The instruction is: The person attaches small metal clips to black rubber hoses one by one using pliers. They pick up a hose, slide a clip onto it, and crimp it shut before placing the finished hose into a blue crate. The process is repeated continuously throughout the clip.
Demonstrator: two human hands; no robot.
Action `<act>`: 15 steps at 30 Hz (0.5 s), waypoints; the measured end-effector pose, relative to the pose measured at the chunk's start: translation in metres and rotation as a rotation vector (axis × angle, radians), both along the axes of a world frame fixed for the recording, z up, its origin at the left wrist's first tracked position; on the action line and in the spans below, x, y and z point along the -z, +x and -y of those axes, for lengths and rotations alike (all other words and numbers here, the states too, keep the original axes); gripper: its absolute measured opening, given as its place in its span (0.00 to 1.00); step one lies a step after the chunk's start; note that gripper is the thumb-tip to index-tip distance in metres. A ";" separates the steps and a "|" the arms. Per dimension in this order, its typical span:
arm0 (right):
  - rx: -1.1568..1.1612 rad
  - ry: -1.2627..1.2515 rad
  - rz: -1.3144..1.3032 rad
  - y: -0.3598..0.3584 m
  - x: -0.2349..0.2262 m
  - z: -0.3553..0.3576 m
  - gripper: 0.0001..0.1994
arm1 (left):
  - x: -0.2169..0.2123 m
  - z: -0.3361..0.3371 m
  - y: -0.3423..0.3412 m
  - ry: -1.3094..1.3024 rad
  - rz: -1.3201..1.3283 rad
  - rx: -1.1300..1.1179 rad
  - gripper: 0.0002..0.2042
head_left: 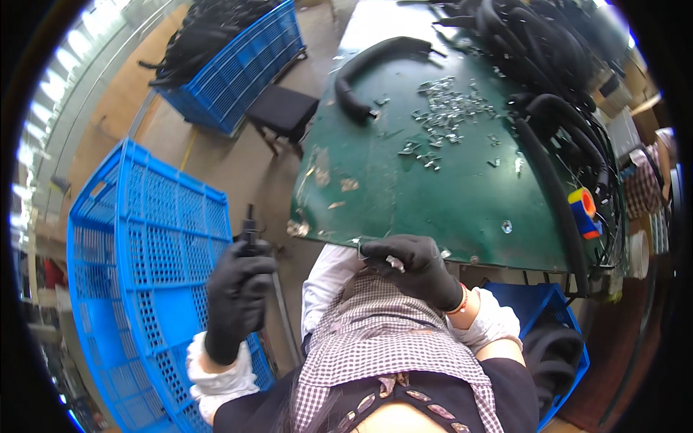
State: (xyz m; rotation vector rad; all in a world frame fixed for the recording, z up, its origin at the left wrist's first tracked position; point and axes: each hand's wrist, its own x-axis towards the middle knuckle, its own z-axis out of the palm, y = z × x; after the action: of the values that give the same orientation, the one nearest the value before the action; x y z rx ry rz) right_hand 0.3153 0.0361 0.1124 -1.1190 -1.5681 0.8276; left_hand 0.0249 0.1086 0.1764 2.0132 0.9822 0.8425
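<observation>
— What is the left hand (238, 292) doing?

— It wears a black glove and is closed tight around a thin black hose (250, 229). The end of the hose sticks up out of the fist. Just to the left of that hand stands a big blue crate (137, 245), tipped toward the person, with nothing to be seen in it.

— And the right hand (411, 267)?

— Also in a black glove. Its fingers are pinched on a small shiny metal clip (395, 264), held at the near edge of the green table (447, 195). The two hands are well apart — one over the crate side, one at the table.

— What lies past the right hand?

— Farther up the table is a heap of the same little metal clips (447, 112). Beyond them rests one curved black hose (375, 61) (a thick one), and to the right a big pile of black hoses (548, 43). A roll of orange and blue tape (585, 211) sits at the table's right edge. Far past the left hand is another blue crate (245, 65) full of hoses.
</observation>
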 end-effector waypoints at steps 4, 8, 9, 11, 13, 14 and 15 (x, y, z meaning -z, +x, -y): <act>-0.083 0.084 0.103 -0.049 0.028 0.009 0.16 | 0.062 0.036 -0.003 -0.418 0.085 -0.081 0.11; -0.168 0.092 0.260 -0.069 0.038 0.019 0.21 | 0.102 0.065 0.001 -0.598 0.333 -0.022 0.14; -0.186 0.109 0.304 -0.072 0.042 0.020 0.22 | 0.107 0.067 0.002 -0.586 0.348 -0.018 0.14; -0.166 0.180 0.387 -0.075 0.048 0.021 0.25 | 0.113 0.068 0.005 -0.550 0.343 -0.017 0.14; -0.144 0.211 0.509 -0.076 0.052 0.024 0.27 | 0.112 0.069 0.007 -0.510 0.296 -0.027 0.13; -0.141 0.235 0.498 -0.076 0.053 0.023 0.27 | 0.109 0.069 0.009 -0.434 0.236 -0.024 0.13; -0.131 0.163 0.441 -0.077 0.055 0.022 0.25 | 0.113 0.070 0.008 -0.437 0.240 -0.035 0.13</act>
State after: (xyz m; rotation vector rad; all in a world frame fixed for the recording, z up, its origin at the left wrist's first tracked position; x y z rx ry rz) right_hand 0.2382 0.0136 0.0570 -1.1386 -2.0533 0.5445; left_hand 0.0325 0.0387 0.0634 1.4930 0.9683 0.7866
